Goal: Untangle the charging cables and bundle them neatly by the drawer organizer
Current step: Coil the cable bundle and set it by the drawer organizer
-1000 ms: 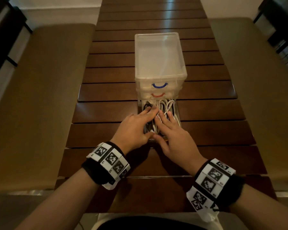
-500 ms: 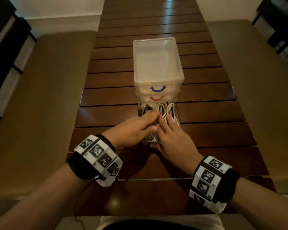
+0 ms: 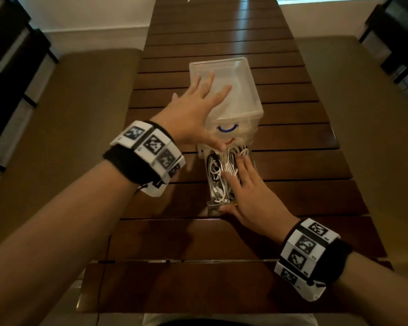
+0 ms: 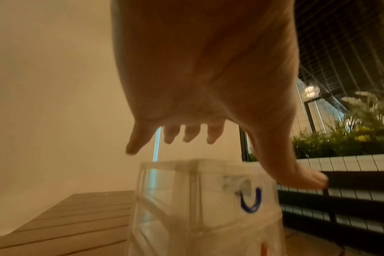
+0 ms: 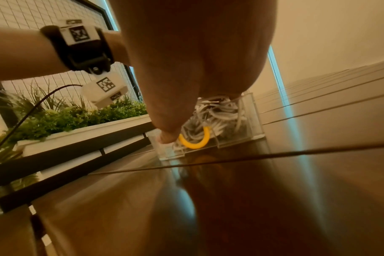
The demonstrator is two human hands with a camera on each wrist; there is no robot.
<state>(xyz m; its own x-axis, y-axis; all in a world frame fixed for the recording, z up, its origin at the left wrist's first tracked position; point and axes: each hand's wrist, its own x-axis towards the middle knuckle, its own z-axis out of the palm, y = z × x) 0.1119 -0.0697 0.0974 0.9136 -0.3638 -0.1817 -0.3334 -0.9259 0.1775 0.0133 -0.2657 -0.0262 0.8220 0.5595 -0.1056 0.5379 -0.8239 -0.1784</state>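
A clear plastic drawer organizer (image 3: 236, 90) stands mid-table, with blue (image 3: 226, 128) and red handles on its upper drawers. Its bottom drawer (image 3: 212, 207) is pulled out toward me and is full of tangled white charging cables (image 3: 222, 170). My left hand (image 3: 198, 107) is spread flat over the organizer's top (image 4: 182, 166), fingers straight, thumb down its front. My right hand (image 3: 243, 187) lies on the cables with straight fingers, and its thumb (image 5: 168, 136) presses the drawer's front beside the yellow handle (image 5: 195, 140).
The dark slatted wooden table (image 3: 292, 161) runs away from me. Brown padded benches (image 3: 57, 137) flank it on both sides. A thin black wire (image 3: 104, 267) hangs from my left wristband.
My left hand has lifted off the cables and moved forward onto the organizer's top. My right hand has stayed on the cables, its thumb now at the drawer's front. The head view has come closer.
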